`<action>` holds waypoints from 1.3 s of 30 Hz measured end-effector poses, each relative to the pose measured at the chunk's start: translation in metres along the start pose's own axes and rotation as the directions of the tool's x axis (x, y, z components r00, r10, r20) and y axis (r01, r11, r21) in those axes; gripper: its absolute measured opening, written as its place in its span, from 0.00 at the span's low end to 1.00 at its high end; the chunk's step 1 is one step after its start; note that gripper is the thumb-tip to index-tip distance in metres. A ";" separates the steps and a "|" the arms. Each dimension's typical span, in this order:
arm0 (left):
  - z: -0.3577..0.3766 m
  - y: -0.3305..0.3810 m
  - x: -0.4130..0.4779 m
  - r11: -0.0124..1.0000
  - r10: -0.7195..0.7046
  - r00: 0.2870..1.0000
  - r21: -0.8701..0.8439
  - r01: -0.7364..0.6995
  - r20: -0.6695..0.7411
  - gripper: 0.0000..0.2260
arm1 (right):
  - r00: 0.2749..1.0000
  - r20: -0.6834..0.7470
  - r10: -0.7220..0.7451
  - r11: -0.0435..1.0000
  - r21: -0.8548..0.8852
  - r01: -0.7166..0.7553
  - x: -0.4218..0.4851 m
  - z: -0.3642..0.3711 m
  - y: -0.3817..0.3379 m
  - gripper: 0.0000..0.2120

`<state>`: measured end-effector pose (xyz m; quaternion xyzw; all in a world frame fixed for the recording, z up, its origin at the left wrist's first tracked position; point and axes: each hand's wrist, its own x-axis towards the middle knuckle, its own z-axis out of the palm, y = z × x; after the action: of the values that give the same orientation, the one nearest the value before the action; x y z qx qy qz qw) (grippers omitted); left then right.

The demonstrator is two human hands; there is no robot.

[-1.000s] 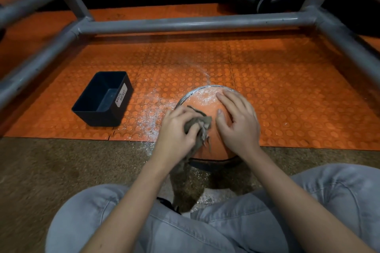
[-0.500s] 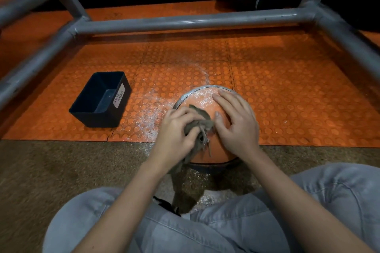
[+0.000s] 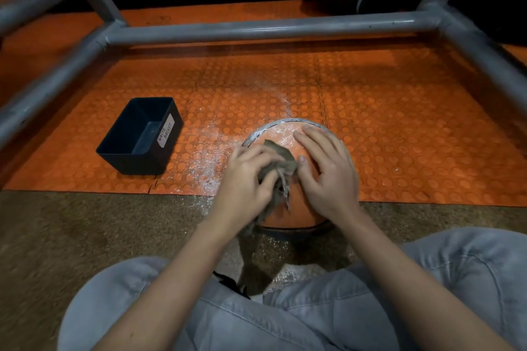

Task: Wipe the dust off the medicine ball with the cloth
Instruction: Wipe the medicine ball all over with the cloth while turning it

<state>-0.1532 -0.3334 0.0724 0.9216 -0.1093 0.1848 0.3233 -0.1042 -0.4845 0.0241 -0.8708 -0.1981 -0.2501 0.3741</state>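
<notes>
Although nothing is set between the crossed legs in grey jeans [image 3: 285,319] and the work, a few risks may be judged from how things lie. Just ahead of the knees, where the speckled floor [image 3: 85,236] meets the orange studded mat [image 3: 399,137], the medicine ball [image 3: 288,215] is seated in a metal ring [image 3: 256,134]. A bunched grey cloth [image 3: 278,155] is gripped by the curled fingers of the left hand [image 3: 245,179] and pressed on the ball's upper left. The right hand [image 3: 328,171] is laid flat over the right side, fingers spread, as a steadying hold. Were that pressure eased, the ball could be rolled or tipped in the ring by a hard stroke. Frayed threads hang from the cloth and could be caught under the right thumb, just beside them. White dust is seen on the ball's far crown and is likely to be pushed off rather than lifted, onto the mat, where a powder patch [image 3: 211,159] lies to the left. Farther left, well apart, a dark bin [image 3: 171,151] labelled as a waste basket is set open. Beyond, the mat is framed by grey metal pipes [image 3: 256,28], by which any reach past them would be hindered. Dark shapes behind cannot be identified.
</notes>
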 end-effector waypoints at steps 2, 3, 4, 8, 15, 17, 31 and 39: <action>0.001 -0.010 0.017 0.992 -0.125 0.991 0.000 0.125 -0.038 0.08 | 1.000 0.001 -0.019 1.000 0.000 0.019 -0.002 0.001 -0.002 0.21; 0.000 -0.016 0.028 0.981 -0.193 0.980 -0.007 0.193 -0.046 0.08 | 1.000 -0.002 -0.027 1.000 -0.001 0.027 -0.003 0.000 -0.003 0.21; -0.002 -0.020 0.037 0.969 -0.247 0.968 -0.028 0.246 -0.046 0.09 | 0.999 -0.004 -0.033 0.999 -0.004 0.033 -0.004 0.000 -0.004 0.21; 0.003 -0.018 0.036 0.972 -0.234 0.971 -0.019 0.234 -0.038 0.09 | 1.000 -0.013 -0.016 1.000 -0.007 0.016 -0.003 -0.002 0.000 0.21; 0.009 -0.003 0.003 1.000 -0.015 0.997 -0.004 0.015 -0.070 0.07 | 1.000 0.003 -0.017 1.000 -0.003 0.017 0.001 0.000 0.001 0.20; 0.006 -0.015 0.023 0.984 -0.180 0.979 -0.029 0.179 -0.090 0.08 | 1.000 -0.002 -0.024 1.000 -0.010 0.024 -0.001 0.000 -0.001 0.21; 0.003 -0.005 0.007 0.993 -0.100 0.995 -0.059 0.098 -0.029 0.07 | 0.999 0.002 -0.036 0.998 -0.051 0.036 -0.004 0.000 0.000 0.21; 0.005 -0.012 0.030 0.951 -0.290 0.956 -0.127 0.283 -0.040 0.09 | 1.000 -0.003 -0.020 0.999 -0.039 0.019 -0.003 -0.003 0.003 0.21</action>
<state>-0.1209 -0.3296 0.0742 0.9009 0.0242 0.1560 0.4044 -0.1060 -0.4888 0.0222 -0.8755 -0.2011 -0.2588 0.3550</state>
